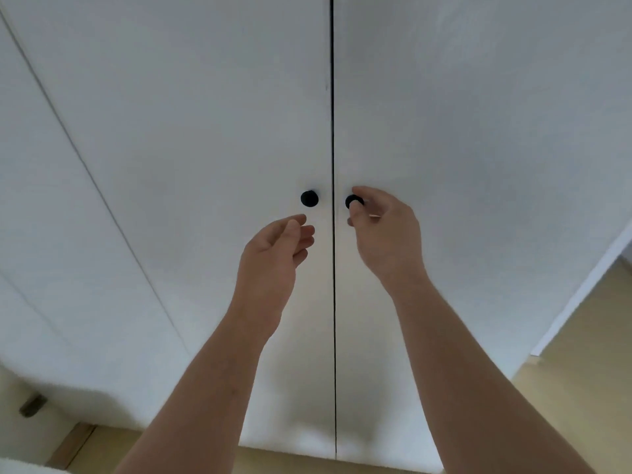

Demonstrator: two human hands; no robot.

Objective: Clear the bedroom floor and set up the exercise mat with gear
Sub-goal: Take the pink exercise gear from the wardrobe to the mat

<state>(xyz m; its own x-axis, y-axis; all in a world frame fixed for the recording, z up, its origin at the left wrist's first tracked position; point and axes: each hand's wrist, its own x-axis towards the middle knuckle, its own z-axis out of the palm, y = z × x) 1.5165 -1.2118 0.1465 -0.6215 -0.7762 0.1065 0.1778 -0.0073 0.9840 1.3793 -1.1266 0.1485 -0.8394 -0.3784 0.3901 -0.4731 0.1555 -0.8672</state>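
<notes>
Two tall white closet doors fill the view, the left door and the right door, shut with a thin dark gap between them. Each carries a round black knob. My right hand pinches the right knob between thumb and fingers. My left hand hovers just below the left knob, fingers loosely curled and apart, touching nothing. No mat or exercise gear is in view.
Light wooden floor shows at the bottom and right of the closet. A white baseboard runs along the right. A small dark doorstop-like piece sits low at the left. A white soft edge shows in the bottom left corner.
</notes>
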